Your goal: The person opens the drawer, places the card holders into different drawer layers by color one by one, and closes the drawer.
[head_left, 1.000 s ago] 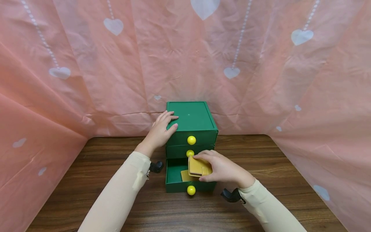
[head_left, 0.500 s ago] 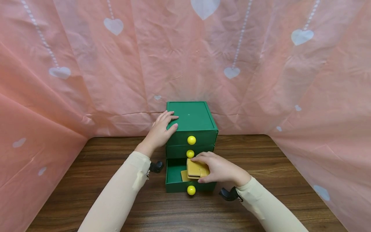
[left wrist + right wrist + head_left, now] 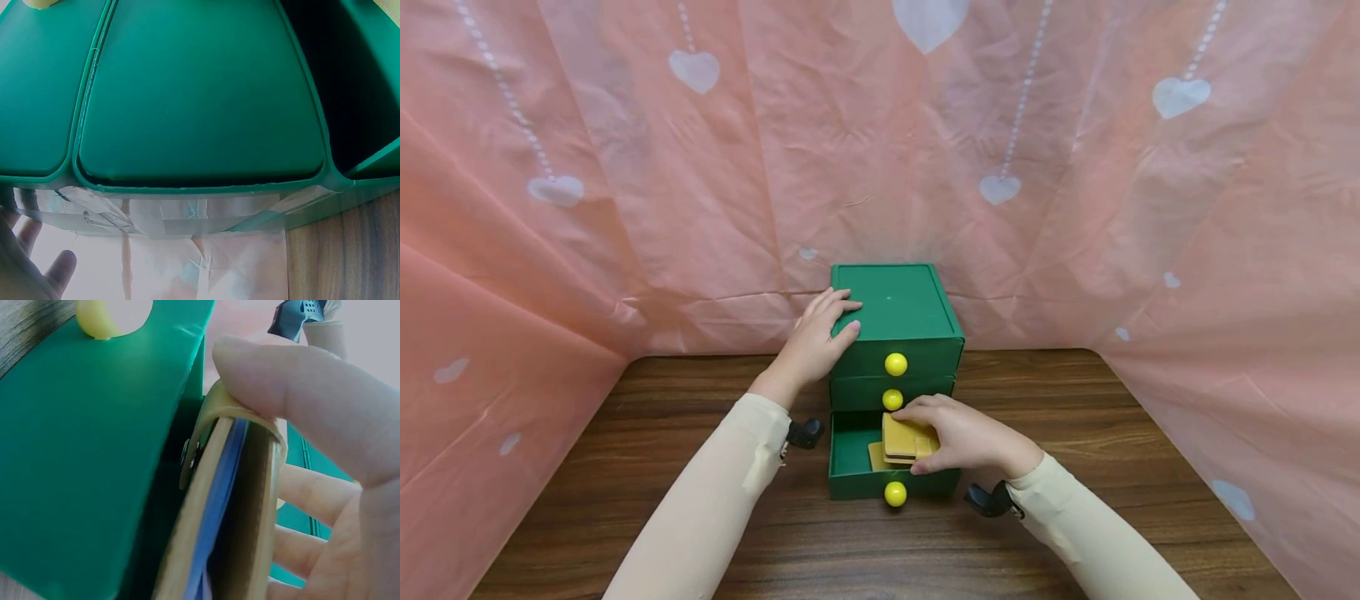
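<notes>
In the head view my right hand (image 3: pixel 966 433) grips a yellow wallet (image 3: pixel 904 437) over the pulled-out bottom drawer (image 3: pixel 848 486) of a green drawer cabinet (image 3: pixel 895 300). Seen from the right wrist, the thumb lies across the wallet's strap (image 3: pixel 219 403), which has a metal snap. A blue layer (image 3: pixel 219 500) shows between the covers. Below the wallet, a flat yellow piece (image 3: pixel 877 457) lies in the drawer, partly hidden. My left hand (image 3: pixel 811 342) rests on the cabinet's top left edge with its fingers spread.
Two upper drawers are closed, each with a round yellow knob (image 3: pixel 896 364). The cabinet stands on a dark wooden table (image 3: pixel 700 433). A pink curtain (image 3: pixel 880 167) with white hearts hangs behind and at both sides.
My right hand has lowered the wallet slightly and moved it left, deeper into the drawer. My left hand stays on the cabinet.
</notes>
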Available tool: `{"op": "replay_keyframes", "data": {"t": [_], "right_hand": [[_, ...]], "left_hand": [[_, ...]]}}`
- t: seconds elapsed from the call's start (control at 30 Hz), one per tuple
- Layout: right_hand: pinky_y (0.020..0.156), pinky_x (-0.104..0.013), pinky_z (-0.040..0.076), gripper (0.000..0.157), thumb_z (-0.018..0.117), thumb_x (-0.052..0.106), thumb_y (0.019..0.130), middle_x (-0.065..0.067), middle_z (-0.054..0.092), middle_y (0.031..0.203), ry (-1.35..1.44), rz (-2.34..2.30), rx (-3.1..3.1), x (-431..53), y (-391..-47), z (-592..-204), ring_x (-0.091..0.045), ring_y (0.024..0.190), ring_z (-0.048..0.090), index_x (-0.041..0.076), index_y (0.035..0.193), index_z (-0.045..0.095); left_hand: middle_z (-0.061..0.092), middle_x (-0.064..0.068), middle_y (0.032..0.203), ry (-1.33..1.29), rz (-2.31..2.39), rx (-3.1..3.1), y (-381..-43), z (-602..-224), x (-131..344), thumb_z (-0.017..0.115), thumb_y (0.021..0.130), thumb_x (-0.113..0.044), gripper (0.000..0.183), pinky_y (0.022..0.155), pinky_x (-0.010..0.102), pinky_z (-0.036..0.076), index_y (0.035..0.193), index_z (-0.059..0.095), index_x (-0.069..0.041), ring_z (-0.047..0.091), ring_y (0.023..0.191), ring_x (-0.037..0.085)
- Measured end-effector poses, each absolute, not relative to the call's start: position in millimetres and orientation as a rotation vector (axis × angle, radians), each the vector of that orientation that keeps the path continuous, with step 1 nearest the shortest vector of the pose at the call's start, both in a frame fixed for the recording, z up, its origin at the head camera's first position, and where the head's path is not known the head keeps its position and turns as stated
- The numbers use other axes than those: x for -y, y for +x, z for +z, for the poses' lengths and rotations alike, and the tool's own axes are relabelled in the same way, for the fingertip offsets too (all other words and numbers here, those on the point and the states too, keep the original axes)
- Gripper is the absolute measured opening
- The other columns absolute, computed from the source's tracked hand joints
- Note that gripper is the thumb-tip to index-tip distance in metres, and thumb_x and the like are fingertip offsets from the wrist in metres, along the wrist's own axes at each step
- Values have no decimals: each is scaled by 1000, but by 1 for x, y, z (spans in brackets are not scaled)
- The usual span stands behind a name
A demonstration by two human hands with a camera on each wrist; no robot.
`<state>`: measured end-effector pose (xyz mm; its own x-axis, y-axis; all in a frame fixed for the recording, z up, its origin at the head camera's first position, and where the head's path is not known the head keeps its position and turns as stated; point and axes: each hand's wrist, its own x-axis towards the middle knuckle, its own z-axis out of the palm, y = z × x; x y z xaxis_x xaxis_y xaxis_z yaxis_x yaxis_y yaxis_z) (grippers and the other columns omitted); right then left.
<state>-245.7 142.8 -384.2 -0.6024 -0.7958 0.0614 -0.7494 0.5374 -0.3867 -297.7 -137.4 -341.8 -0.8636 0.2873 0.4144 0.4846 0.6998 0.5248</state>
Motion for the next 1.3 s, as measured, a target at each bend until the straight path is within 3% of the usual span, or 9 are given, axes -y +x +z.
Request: {"op": "replay_keyframes", "data": {"t": [0.43,1.3], "right_hand": [[102,-48,45,63,84,35,81,-3,56,138,-1301,-706,-2652,-141,-248,-392,-26,127,50,14,137,63],[95,-43,50,49,79,29,88,-2,62,126,-1338,-682,-2701,-148,-238,-383,-23,114,59,12,132,65]], "left_hand": [[30,0,161,-615,-941,2607,-296,-340,137,43,105,-45,47,118,60,12,144,52,-21,11,153,25],[29,-1,161,-610,-945,2608,-296,-341,138,43,105,-46,47,118,60,12,145,52,-21,10,153,25]]}}
